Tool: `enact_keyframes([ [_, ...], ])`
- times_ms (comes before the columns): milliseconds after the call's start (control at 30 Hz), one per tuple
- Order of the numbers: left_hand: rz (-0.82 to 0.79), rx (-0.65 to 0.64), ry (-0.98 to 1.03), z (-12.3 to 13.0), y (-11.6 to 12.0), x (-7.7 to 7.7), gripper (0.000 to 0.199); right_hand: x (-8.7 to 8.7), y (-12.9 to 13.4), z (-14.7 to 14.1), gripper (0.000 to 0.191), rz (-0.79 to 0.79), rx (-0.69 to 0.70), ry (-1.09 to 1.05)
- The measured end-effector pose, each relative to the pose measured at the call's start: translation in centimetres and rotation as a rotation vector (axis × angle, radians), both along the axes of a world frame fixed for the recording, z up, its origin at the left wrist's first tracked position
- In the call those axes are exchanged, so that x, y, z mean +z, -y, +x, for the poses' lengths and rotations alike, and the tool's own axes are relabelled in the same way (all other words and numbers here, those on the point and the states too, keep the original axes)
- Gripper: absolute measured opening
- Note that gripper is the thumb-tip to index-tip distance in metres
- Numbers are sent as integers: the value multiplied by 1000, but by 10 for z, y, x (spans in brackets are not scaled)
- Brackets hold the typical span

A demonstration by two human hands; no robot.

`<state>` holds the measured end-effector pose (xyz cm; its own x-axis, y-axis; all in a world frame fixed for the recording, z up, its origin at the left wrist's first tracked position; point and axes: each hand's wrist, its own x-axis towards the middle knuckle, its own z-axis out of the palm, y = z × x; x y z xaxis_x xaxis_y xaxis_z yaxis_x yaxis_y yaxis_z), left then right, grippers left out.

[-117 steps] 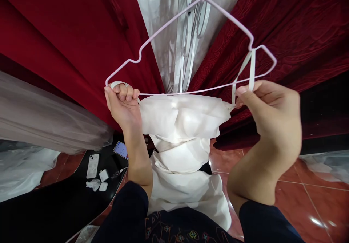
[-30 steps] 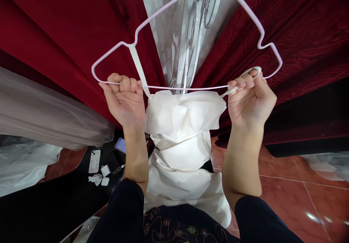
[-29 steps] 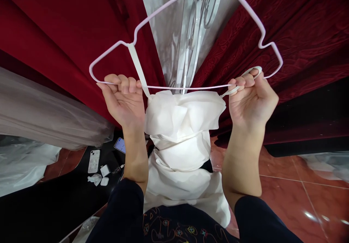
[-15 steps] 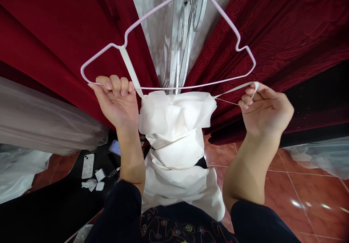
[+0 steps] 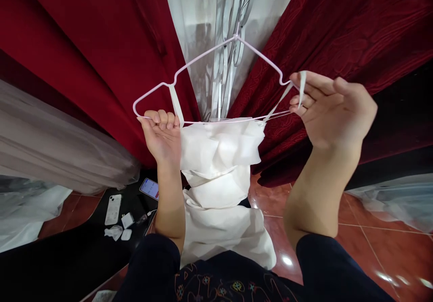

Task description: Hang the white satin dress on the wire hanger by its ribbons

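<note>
A pale pink clothes hanger [image 5: 203, 59] is held up in front of me, its hook at the top. My left hand [image 5: 164, 135] has its fingers wrapped round the hanger's bottom bar near the left corner. A white dress [image 5: 219, 189] hangs below the bar; its left strap [image 5: 176, 105] loops over the hanger's left notch. At the right end my right hand [image 5: 333, 105] grips the dress's other strap [image 5: 302, 87], stretched around the hanger's right arm. The fingers there hide the hanger's right corner.
Dark red curtains [image 5: 111, 58] hang on both sides of a white metal rack [image 5: 225, 67]. On a black surface [image 5: 77, 248] at lower left lie two phones [image 5: 113, 209], a white charger [image 5: 127, 220] and crumpled white paper [image 5: 113, 233]. Red tiles [image 5: 358, 266] cover the floor.
The hanger has come down and now looks smaller. My right hand has risen and moved the right strap over to the hanger's right end. My left hand keeps its hold, shifted slightly right.
</note>
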<state>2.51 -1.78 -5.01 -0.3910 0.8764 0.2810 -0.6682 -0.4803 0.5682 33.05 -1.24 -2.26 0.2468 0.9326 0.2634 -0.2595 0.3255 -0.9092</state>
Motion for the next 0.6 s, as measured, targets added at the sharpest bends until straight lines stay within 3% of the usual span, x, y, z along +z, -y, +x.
enact_keyframes([
  [100,13,-26,25,1,1,-2,52,12,-4,-14,34,28,-69,154],
  [167,29,-57,57,2,1,-4,51,11,-4,-20,25,53,-181,212],
  [267,53,-100,99,2,0,-8,51,-4,4,-21,11,118,-351,134],
  [333,57,-118,127,3,0,-10,51,-22,13,-18,5,117,-379,43],
  [400,42,-130,155,5,-2,-11,52,-40,23,-15,14,25,-280,46],
  [533,-3,-134,195,11,-4,-12,54,-65,35,-16,39,-208,59,66],
  [600,-23,-124,193,13,-4,-12,53,-70,34,-19,45,-232,93,17],
])
